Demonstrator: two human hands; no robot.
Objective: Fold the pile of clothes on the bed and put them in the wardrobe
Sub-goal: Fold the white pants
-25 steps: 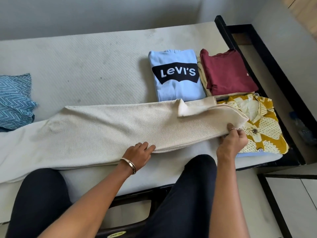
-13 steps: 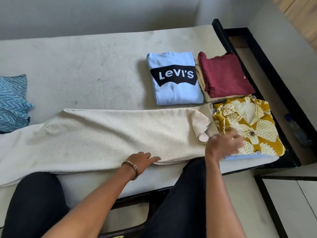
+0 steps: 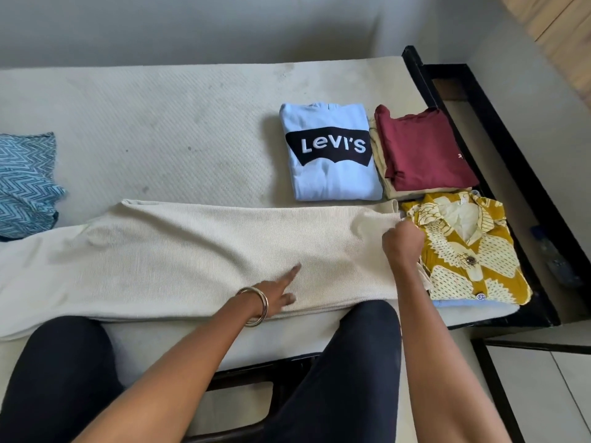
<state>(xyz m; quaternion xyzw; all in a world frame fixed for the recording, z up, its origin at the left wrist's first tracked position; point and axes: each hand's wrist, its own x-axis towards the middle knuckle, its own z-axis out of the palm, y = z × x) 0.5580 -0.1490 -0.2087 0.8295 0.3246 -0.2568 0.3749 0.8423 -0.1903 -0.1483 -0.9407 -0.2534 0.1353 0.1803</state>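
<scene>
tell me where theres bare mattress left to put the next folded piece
Widest bare patch: the mattress left of the Levi's top, behind the cream garment, right of the blue zigzag cloth. Crowded on the right: Levi's top, maroon shirt and yellow shirt sit packed edge to edge.

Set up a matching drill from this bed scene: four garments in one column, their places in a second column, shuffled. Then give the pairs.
Things:
1. Levi's top
2. maroon shirt
3. mustard patterned shirt
4. blue zigzag cloth

Places:
A. far left edge of the bed
B. nearest the bed's right front corner
C. folded, left of the maroon one
D. on top of a beige folded piece

Pairs: 1-C, 2-D, 3-B, 4-A
</scene>
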